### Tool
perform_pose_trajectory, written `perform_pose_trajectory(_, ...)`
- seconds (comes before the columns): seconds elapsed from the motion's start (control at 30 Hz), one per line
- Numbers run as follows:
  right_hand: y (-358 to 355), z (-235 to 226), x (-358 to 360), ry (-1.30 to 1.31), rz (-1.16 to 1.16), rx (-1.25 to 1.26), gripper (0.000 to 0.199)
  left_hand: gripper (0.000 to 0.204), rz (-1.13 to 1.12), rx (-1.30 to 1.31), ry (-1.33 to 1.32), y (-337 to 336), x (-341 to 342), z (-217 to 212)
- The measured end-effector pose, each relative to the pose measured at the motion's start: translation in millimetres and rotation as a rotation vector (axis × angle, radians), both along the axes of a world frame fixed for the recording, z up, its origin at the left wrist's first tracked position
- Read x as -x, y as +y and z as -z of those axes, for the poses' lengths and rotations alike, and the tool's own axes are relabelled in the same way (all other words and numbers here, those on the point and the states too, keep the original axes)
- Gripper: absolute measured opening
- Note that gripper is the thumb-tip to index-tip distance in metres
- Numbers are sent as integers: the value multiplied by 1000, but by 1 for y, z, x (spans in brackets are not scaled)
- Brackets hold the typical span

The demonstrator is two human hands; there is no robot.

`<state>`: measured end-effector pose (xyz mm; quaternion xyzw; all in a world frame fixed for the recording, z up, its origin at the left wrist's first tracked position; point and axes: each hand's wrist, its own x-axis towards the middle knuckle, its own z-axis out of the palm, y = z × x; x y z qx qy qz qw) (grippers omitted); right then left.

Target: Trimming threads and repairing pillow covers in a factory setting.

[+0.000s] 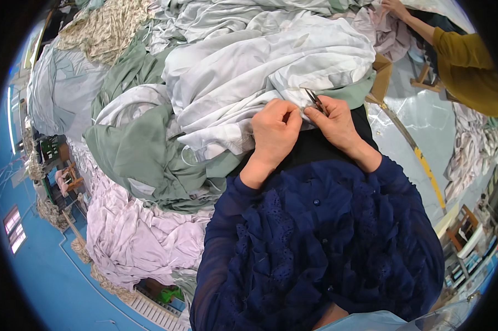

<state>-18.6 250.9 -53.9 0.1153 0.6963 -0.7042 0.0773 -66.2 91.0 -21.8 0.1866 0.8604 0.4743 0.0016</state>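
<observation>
The left hand (275,132) pinched the white-and-sage-green printed cotton sheet's (260,71) edge while the right hand (333,122) gripped small metal snips (314,99), trimming apparently midway, heaped sheets remaining.

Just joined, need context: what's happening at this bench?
A person in a dark blue top works on a pale grey sheet heaped on the table. The left hand pinches the sheet's edge; the right hand holds small thread snips at that same edge. Green fabric and lilac fabric lie piled to the left. Another person's mustard sleeve reaches in at upper right.
</observation>
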Motion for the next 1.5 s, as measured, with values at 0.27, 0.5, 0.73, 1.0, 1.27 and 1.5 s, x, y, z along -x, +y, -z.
perform_pose_trajectory(0.27, 0, -8, 4, 24, 7, -75, 19, 7, -48, -598, -856, -12, 8, -6)
perform_pose_trajectory(0.5, 2, -5, 2, -111, 20, 250, 14, 9, 107, -603, -756, 0, 9, -16)
perform_pose_trajectory(0.73, 3, -6, 0, -284, 38, 501, 13, 12, 153, -684, -848, -5, 13, 0)
perform_pose_trajectory(1.0, 4, -11, 0, -213, 16, 442, 11, 13, 227, -375, -677, -7, 11, -4)
perform_pose_trajectory(1.27, 4, -1, -1, -60, 10, 327, 14, 10, 52, -592, -717, -9, 1, -9)
perform_pose_trajectory(1.5, 16, -14, -3, -95, 45, 206, 12, 6, 105, -577, -565, -9, -12, 6)
